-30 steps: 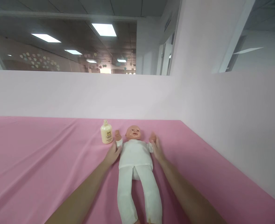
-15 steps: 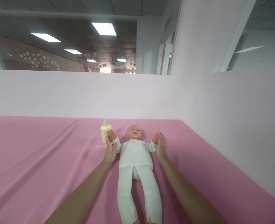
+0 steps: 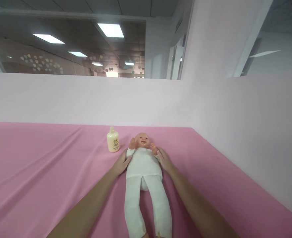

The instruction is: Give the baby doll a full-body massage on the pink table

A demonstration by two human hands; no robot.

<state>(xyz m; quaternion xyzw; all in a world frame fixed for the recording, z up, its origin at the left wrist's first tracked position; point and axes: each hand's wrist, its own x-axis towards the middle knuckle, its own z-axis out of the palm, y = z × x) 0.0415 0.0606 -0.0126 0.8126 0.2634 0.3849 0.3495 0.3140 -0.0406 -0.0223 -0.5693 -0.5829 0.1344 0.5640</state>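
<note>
A baby doll (image 3: 143, 165) in white clothes lies on its back on the pink sheet (image 3: 49, 172), head towards the far wall. My left hand (image 3: 121, 163) grips the doll's arm on the left side, near the sleeve. My right hand (image 3: 164, 161) grips the doll's other arm. Both doll arms are folded in, with its small hands raised beside its face. A cream-coloured bottle (image 3: 113, 141) stands upright just left of the doll's head, a short way beyond my left hand.
A pale partition wall (image 3: 86, 99) runs along the far edge of the sheet, and another (image 3: 247, 132) closes off the right side. Glass panels above show ceiling lights.
The doll's arms were spread out to the sides half a second ago; my hands have brought them in towards its chest and face.
</note>
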